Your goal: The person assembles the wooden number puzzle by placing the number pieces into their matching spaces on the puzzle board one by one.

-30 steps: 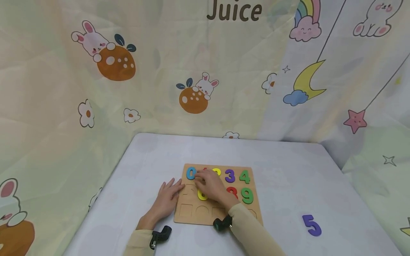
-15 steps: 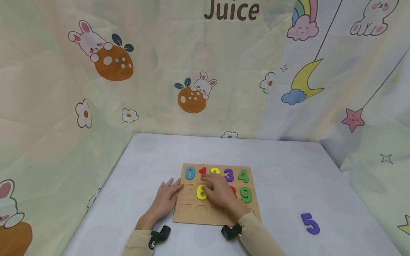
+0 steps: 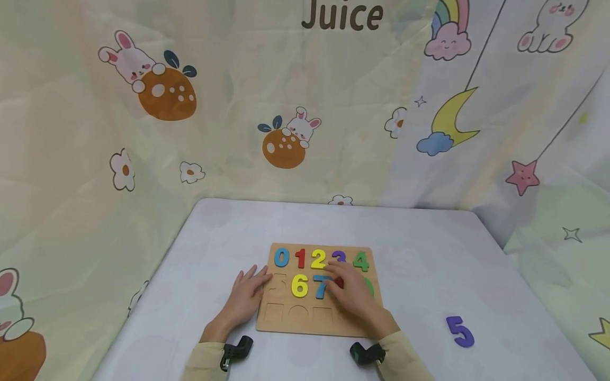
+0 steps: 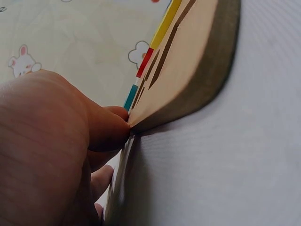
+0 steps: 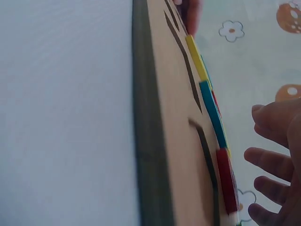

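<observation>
My left hand (image 3: 244, 297) rests with fingers spread at the left edge of the wooden number board (image 3: 307, 327); in the left wrist view, its thumb touches the board's corner. Above the board's right half hovers my right hand (image 3: 355, 291), fingers loosely bent and holding nothing. Beneath it the red 8 (image 3: 339, 281), purple 3 (image 3: 338, 255) and green 9 (image 3: 369, 286) are partly covered. The blue 7 (image 3: 321, 286) and yellow 6 (image 3: 296, 286) sit in the middle row, beside an unfilled 5-shaped recess (image 3: 278, 283). In the right wrist view, the fingers are apart from the pieces.
A purple number 5 (image 3: 461, 330) lies on the white table (image 3: 410, 254), right of the board. Blue 0 (image 3: 277, 257), red 1 (image 3: 301, 259), yellow 2 (image 3: 318, 260) and green 4 (image 3: 360, 261) fill the top row. A printed curtain (image 3: 229, 79) hangs behind.
My right hand has moved rightward across the board, from near the 0 and 1 to over the 8, uncovering the 1, 2, 6 and 7. The left hand has stayed put.
</observation>
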The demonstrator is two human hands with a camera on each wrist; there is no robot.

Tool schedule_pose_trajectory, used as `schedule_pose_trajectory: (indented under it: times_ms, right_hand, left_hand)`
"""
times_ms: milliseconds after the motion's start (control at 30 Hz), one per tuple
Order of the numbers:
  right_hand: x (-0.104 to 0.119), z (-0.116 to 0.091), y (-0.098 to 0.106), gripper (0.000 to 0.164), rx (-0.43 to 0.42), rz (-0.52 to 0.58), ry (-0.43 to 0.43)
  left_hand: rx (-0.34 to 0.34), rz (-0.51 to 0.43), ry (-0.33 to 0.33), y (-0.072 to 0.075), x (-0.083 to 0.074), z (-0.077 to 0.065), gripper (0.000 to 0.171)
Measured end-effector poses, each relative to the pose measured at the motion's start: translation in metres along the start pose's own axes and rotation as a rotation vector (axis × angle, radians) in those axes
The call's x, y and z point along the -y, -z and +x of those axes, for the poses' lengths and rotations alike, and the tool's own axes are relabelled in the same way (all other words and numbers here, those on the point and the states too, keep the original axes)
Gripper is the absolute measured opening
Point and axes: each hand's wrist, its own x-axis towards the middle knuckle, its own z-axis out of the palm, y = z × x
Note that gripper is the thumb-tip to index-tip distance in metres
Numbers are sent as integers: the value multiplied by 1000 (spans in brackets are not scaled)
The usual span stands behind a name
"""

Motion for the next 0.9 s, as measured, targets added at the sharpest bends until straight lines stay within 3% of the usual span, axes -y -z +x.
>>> schedule_pose_trajectory:
  times_ms: [433,767,900]
  right_hand:
    - [-33,-26,34,35,-100,9,-106]
    - [-52,-46,54,36,-170,-13,-132]
    - [-59,-54,63,35,-220,-41,-105]
  left_hand:
    - [9,-4,-1,-1,3,0,40]
    - [10,6,1,-2,2,1,40]
    - [14,10,1,-1,2,2,40]
